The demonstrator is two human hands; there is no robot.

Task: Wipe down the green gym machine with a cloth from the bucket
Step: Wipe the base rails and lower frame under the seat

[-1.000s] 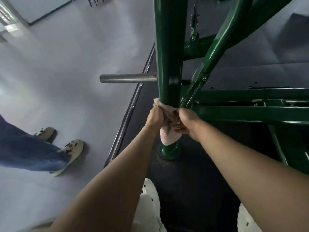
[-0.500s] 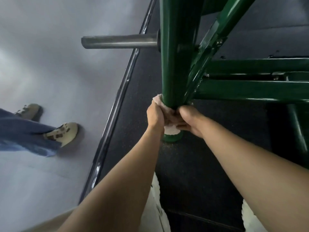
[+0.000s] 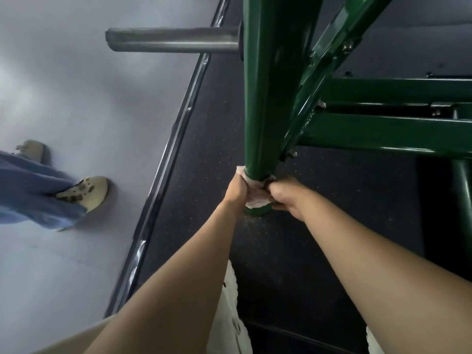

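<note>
The green gym machine [image 3: 265, 98] fills the upper middle, its thick upright post running down to a round foot on the dark mat. A pale pink cloth [image 3: 255, 195] is wrapped around the post just above that foot. My left hand [image 3: 236, 190] grips the cloth from the left side of the post. My right hand [image 3: 287, 194] grips it from the right, fingers curled round the cloth. Most of the cloth is hidden between my hands. No bucket is in view.
A steel weight peg [image 3: 171, 43] sticks out left from the post. Green crossbars [image 3: 383, 131] run right. A metal strip [image 3: 166, 154] divides the dark mat from the grey floor, where another person's jeans leg and shoe [image 3: 86, 191] stand. My white shoes [image 3: 229, 310] are below.
My two hands have slid the cloth down the post toward its foot. The view has tilted lower and closer. The other person's feet have stayed on the left.
</note>
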